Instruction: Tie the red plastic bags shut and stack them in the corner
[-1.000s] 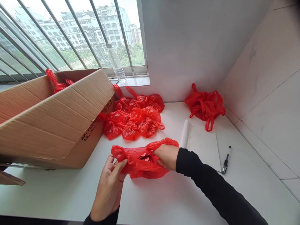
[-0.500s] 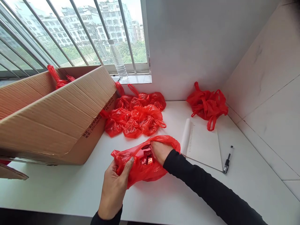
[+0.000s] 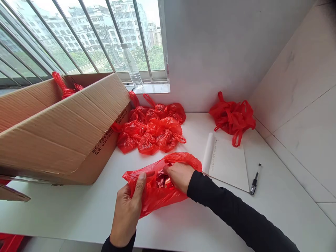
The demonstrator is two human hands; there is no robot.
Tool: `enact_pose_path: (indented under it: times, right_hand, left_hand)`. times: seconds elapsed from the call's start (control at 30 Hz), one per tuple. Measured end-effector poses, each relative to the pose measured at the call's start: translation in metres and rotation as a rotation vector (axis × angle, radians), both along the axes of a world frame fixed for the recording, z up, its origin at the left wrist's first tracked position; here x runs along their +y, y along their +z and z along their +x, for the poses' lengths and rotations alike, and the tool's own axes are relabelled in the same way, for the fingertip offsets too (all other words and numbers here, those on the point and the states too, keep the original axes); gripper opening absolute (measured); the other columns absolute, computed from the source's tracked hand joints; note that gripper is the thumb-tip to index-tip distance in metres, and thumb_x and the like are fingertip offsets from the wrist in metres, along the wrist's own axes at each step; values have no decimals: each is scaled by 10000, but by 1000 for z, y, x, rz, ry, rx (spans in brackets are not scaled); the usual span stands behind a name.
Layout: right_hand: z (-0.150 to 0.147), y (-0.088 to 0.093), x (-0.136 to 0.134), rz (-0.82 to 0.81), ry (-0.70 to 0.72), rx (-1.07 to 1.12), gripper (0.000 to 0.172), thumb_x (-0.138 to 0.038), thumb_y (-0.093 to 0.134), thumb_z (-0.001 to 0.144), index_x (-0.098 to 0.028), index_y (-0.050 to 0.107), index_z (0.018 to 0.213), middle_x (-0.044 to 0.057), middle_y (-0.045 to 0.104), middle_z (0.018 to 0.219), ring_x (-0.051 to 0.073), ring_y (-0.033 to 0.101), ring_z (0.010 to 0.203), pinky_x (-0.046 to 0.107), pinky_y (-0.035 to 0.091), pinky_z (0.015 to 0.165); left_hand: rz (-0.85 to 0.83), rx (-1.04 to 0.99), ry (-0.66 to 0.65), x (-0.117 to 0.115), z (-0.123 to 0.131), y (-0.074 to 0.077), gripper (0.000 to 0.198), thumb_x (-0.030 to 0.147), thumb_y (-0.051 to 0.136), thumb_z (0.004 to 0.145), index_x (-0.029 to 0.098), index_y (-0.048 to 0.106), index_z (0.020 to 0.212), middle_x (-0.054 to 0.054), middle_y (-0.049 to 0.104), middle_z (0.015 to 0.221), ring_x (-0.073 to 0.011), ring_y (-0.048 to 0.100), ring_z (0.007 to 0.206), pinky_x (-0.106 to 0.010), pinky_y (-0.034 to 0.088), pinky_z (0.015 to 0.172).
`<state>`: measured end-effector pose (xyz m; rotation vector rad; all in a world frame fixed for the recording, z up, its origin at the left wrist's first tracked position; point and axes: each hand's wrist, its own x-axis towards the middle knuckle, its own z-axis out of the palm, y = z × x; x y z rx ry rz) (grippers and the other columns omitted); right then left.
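A red plastic bag (image 3: 157, 201) lies on the white table in front of me with its mouth open. My left hand (image 3: 128, 206) grips the bag's left edge, thumb on top. Into the opening reaches my right hand (image 3: 180, 175), its bent fingers bunched together among shiny red-wrapped packets (image 3: 162, 181). The bag's folds and the packets cover those fingertips, so what they grip cannot be made out. Just behind stand several knotted red plastic bags (image 3: 148, 141), filled and grouped together.
A large cardboard box (image 3: 68, 129) holding red bags stands at the left. To the right lie an open notebook (image 3: 228, 164), a black pen (image 3: 255, 182) and a heap of red bags (image 3: 232, 117). A water bottle (image 3: 133, 68) stands on the windowsill.
My right hand has turned and drawn slightly back toward the bag's mouth, showing more of its fingers. The bag's left side has shifted a little, with my left thumb moving left.
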<state>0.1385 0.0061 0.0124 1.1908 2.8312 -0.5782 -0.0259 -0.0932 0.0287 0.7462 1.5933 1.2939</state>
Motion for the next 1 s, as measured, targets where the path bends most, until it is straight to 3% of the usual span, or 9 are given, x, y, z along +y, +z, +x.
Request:
enact_pose_path:
  times: [0.1, 0.23, 0.47, 0.67, 0.9, 1.0]
  right_hand:
    - [0, 2, -3, -40, 30, -29, 201, -113, 520, 876, -188, 692, 948, 95, 721, 845, 230, 679, 754, 291, 452, 584]
    - [-1, 0, -2, -57, 14, -41, 250, -128, 515, 878, -171, 674, 1065, 123, 728, 932, 261, 694, 832, 316, 503, 617]
    - [1, -1, 0, -50, 12, -43, 260, -125, 492, 877, -146, 666, 1069, 152, 732, 955, 294, 704, 847, 349, 512, 628]
    - [7, 10, -7, -66, 100, -123, 156, -118, 607, 771, -171, 714, 870, 114, 731, 815, 278, 686, 727, 320, 455, 552]
    - [1, 6, -21, 35, 296, -124, 295, -164, 667, 734, -224, 691, 1022, 55, 737, 827, 253, 674, 745, 312, 424, 542]
    - [0, 0, -24, 58, 289, -122, 253, -159, 672, 725, -215, 703, 969, 54, 732, 802, 231, 657, 712, 309, 421, 539]
  left_hand:
    - [20, 19, -5, 0, 0, 0, 434, 512, 809, 685, 194, 757, 977, -32, 709, 789, -210, 623, 696, -258, 504, 567]
    - [45, 44, -2, 1, 0, -2, 394, 500, 813, 684, 190, 755, 920, -24, 688, 764, -166, 537, 632, -243, 470, 555]
    - [30, 61, -6, -1, 3, 3, 377, 507, 812, 677, 172, 727, 828, -26, 634, 700, -174, 522, 634, -249, 465, 547]
    - [16, 113, 17, -7, 1, 5, 387, 555, 767, 714, 195, 710, 841, 1, 543, 626, -148, 458, 568, -232, 417, 485]
    - [-13, 126, -29, -11, 5, 8, 383, 568, 754, 711, 195, 688, 769, -5, 553, 603, -163, 472, 557, -253, 437, 477]
    - [-10, 117, -34, -13, 5, 9, 374, 555, 760, 709, 197, 682, 782, -2, 552, 615, -165, 483, 578, -253, 458, 496]
